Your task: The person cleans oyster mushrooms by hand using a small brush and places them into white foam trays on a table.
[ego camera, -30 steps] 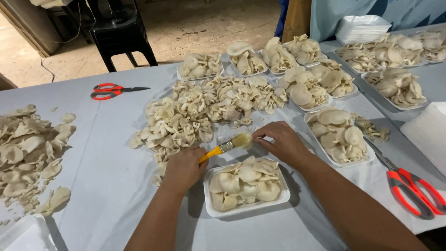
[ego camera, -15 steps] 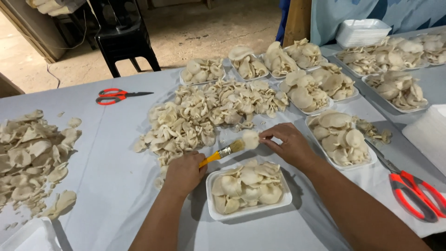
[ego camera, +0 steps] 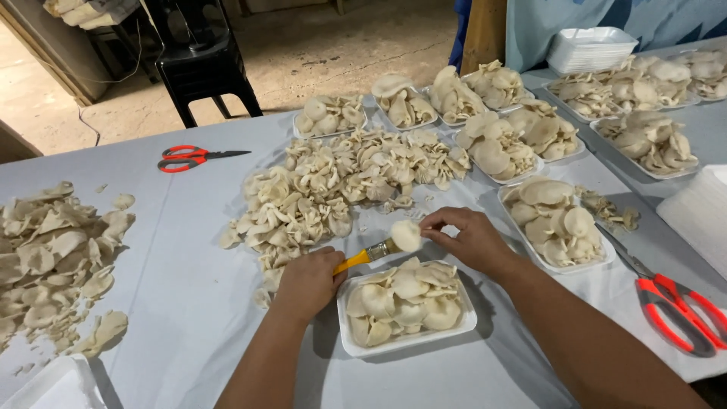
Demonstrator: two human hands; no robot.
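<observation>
My left hand (ego camera: 307,282) is closed around the yellow handle of a small brush (ego camera: 369,254), whose long axis runs from lower left up to the right, bristles pointing toward my right hand (ego camera: 469,241). That hand pinches a single pale mushroom (ego camera: 406,235) between thumb and fingertips, and the bristles touch its left edge. Both sit just above the far rim of a white foam tray (ego camera: 462,327) packed with mushrooms, near the table's front edge. The table (ego camera: 189,303) is covered in a light grey cloth; a loose heap of mushrooms (ego camera: 333,185) spreads across its middle, another pile (ego camera: 53,254) lies at the left edge, and filled trays (ego camera: 556,223) line the far and right sides. Red-handled scissors (ego camera: 189,157) lie toward the far left, another pair (ego camera: 678,314) at the right edge. Beyond the table are a bare concrete floor and a black chair (ego camera: 198,64). The held mushroom is cream-white, smooth and rounded.
</observation>
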